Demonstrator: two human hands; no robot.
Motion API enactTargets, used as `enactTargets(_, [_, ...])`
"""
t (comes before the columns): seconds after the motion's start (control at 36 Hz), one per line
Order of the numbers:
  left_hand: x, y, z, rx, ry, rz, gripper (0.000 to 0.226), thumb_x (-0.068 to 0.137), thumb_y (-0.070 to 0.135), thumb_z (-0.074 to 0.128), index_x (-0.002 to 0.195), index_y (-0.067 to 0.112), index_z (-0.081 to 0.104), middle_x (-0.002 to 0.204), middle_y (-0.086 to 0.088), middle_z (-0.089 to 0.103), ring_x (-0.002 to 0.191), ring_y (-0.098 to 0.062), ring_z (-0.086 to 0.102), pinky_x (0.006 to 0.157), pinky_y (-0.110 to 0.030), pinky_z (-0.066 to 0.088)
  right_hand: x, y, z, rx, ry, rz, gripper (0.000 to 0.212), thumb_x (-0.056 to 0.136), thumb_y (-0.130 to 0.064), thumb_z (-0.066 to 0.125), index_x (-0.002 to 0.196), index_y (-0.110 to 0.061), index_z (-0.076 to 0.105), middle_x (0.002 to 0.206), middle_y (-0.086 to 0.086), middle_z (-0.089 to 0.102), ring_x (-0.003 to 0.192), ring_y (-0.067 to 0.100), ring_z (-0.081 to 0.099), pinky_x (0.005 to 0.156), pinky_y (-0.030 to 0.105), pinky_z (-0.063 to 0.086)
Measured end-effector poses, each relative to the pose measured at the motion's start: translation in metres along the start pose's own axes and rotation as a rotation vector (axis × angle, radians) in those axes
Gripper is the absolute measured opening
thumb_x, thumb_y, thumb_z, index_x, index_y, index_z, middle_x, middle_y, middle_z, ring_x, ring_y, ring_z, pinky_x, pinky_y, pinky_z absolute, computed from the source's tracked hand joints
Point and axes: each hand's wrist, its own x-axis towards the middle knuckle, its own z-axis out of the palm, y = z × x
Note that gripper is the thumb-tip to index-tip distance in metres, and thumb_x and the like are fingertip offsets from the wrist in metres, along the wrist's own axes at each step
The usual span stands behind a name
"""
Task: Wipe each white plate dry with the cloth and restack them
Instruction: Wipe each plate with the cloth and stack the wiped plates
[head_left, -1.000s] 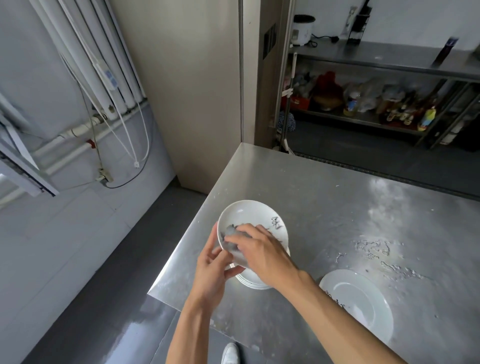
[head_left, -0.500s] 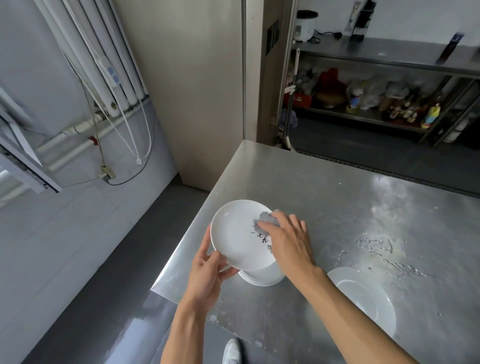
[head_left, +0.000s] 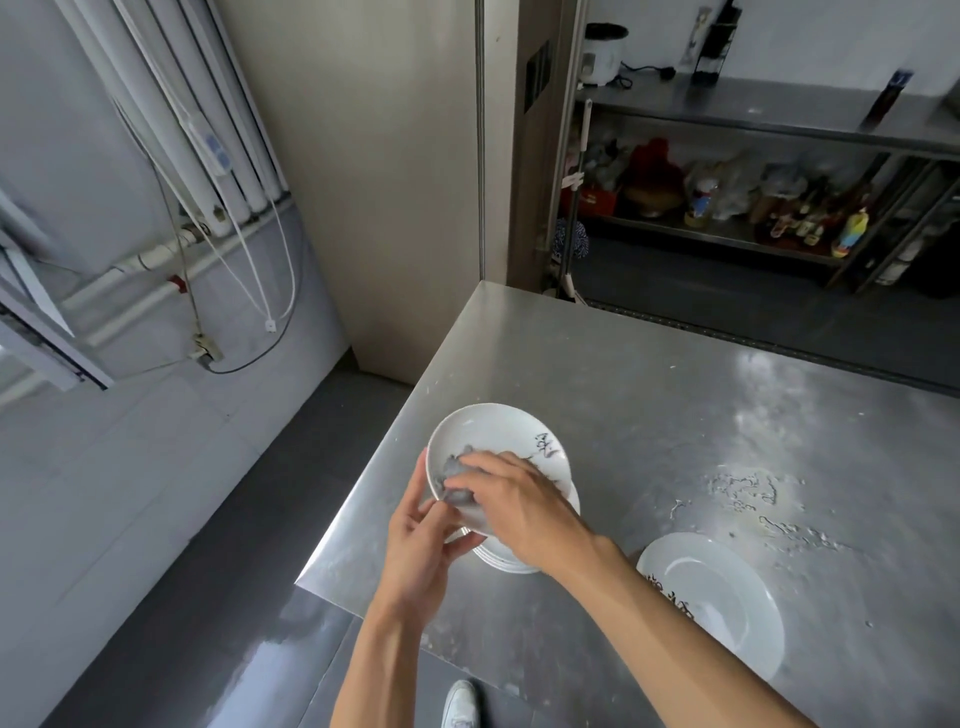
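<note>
Where the head view looks down on the near-left corner of the table (head_left: 649, 395), a brushed steel top with a dull, scuffed sheen, the left hand (head_left: 421, 540) grips a white plate (head_left: 498, 431) by its near rim. Fingers and thumb curl round the edge and hold the plate tilted just above the stack (head_left: 511, 564). The plate is round, glossy and shallow, with a dished centre and a dark brush-like marking near its right rim. The right hand (head_left: 519, 512) lies over the plate's near part, its bent fingers clutching a crumpled grey cloth (head_left: 457, 467) and pressing it onto the glazed face. The cloth looks soft and bunched, and much of it is hidden under the fingers.

The stack shows only as a few thin white rims near the table's front edge; how many plates it holds cannot be told. To the right, apart from the stack, a lone plate (head_left: 727, 587) lies flat and face up on the steel, broad-rimmed, with dark marking on its near-left rim. Beyond it, beaded droplets (head_left: 748, 493) speckle the metal.

At the back a steel shelf unit (head_left: 753, 111) carries a white rice cooker (head_left: 605, 54) on top, with bottles (head_left: 852, 234) and bags on the lower tier. White pipes (head_left: 156, 260) run along the tiled left wall.
</note>
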Motion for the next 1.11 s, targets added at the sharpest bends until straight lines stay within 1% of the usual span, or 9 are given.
enactTargets(0.14, [-0.002, 0.006, -0.015, -0.036, 0.056, 0.027, 0.077, 0.089, -0.008, 0.050, 0.143, 0.047, 0.056, 0.123, -0.019, 0.074, 0.108, -0.038, 0.074, 0.085, -0.038, 0.062, -0.006, 0.004, 0.000, 0.015, -0.068, -0.006, 0.043, 0.084, -0.001, 0.048, 0.110, -0.027, 0.070, 0.121, -0.008, 0.062, 0.101, 0.021, 0.057, 0.090, 0.042, 0.048])
enactTargets(0.28, [-0.003, 0.008, -0.020, -0.055, 0.097, 0.031, 0.067, 0.087, 0.008, 0.060, 0.138, 0.052, 0.061, 0.112, -0.005, 0.078, 0.102, -0.028, 0.076, 0.083, -0.037, 0.063, -0.014, 0.011, -0.003, -0.103, 0.024, 0.171, 0.056, 0.083, -0.020, 0.026, 0.113, -0.034, 0.070, 0.126, -0.011, 0.061, 0.106, 0.024, 0.056, 0.085, 0.036, 0.039])
enactTargets(0.39, [-0.003, 0.013, -0.023, -0.044, 0.119, 0.044, 0.071, 0.081, 0.010, 0.060, 0.139, 0.051, 0.060, 0.110, 0.001, 0.077, 0.101, -0.023, 0.075, 0.084, -0.037, 0.063, -0.021, 0.029, -0.008, -0.157, 0.119, 0.385, 0.039, 0.094, -0.010, 0.053, 0.126, -0.028, 0.068, 0.120, 0.001, 0.059, 0.106, 0.030, 0.055, 0.086, 0.040, 0.047])
enactTargets(0.47, [-0.004, 0.016, -0.025, -0.052, 0.152, 0.071, 0.069, 0.089, 0.006, 0.058, 0.143, 0.048, 0.058, 0.116, 0.003, 0.076, 0.103, -0.023, 0.074, 0.088, -0.039, 0.063, -0.028, 0.036, -0.013, -0.148, 0.112, 0.485, 0.038, 0.093, -0.006, 0.053, 0.124, -0.022, 0.067, 0.119, 0.002, 0.055, 0.110, 0.028, 0.052, 0.082, 0.039, 0.049])
enactTargets(0.61, [-0.004, 0.017, -0.024, -0.099, 0.209, 0.066, 0.067, 0.099, -0.004, 0.047, 0.145, 0.044, 0.057, 0.119, 0.003, 0.074, 0.099, -0.025, 0.072, 0.084, -0.034, 0.063, -0.035, 0.029, -0.015, -0.109, 0.160, 0.526, 0.022, 0.089, -0.018, 0.059, 0.109, -0.024, 0.067, 0.110, -0.006, 0.051, 0.094, 0.020, 0.057, 0.063, 0.032, 0.045])
enactTargets(0.81, [-0.005, 0.017, -0.004, -0.171, 0.212, 0.026, 0.064, 0.100, -0.005, 0.045, 0.148, 0.036, 0.052, 0.119, -0.002, 0.077, 0.104, -0.030, 0.075, 0.090, -0.041, 0.064, -0.037, 0.009, 0.002, -0.031, 0.226, 0.299, 0.045, 0.082, -0.016, 0.068, 0.125, -0.025, 0.060, 0.114, 0.000, 0.049, 0.076, 0.020, 0.055, 0.054, 0.034, 0.050])
enactTargets(0.94, [-0.001, 0.012, 0.002, -0.237, 0.233, -0.034, 0.067, 0.098, -0.006, 0.041, 0.150, 0.035, 0.042, 0.100, -0.002, 0.080, 0.103, -0.040, 0.066, 0.088, -0.044, 0.064, -0.037, 0.012, 0.008, -0.045, 0.413, 0.260, 0.021, 0.085, -0.018, 0.077, 0.100, -0.024, 0.064, 0.106, 0.000, 0.044, 0.070, 0.021, 0.053, 0.046, 0.036, 0.047])
enactTargets(1.0, [0.000, 0.013, 0.002, -0.238, 0.220, -0.047, 0.065, 0.098, -0.006, 0.041, 0.150, 0.034, 0.043, 0.093, -0.003, 0.079, 0.104, -0.042, 0.065, 0.087, -0.042, 0.064, -0.037, 0.012, 0.006, 0.005, 0.386, 0.320, 0.021, 0.085, -0.025, 0.077, 0.096, -0.029, 0.059, 0.104, -0.005, 0.048, 0.069, 0.018, 0.054, 0.050, 0.034, 0.047])
enactTargets(1.11, [0.003, 0.012, -0.001, -0.187, 0.170, -0.087, 0.060, 0.098, -0.002, 0.041, 0.150, 0.026, 0.048, 0.119, -0.013, 0.077, 0.109, -0.043, 0.071, 0.094, -0.043, 0.059, -0.036, 0.013, 0.000, 0.238, 0.272, 0.558, 0.033, 0.081, -0.054, 0.061, 0.106, -0.038, 0.047, 0.084, -0.020, 0.070, 0.074, -0.002, 0.063, 0.062, 0.033, 0.049])
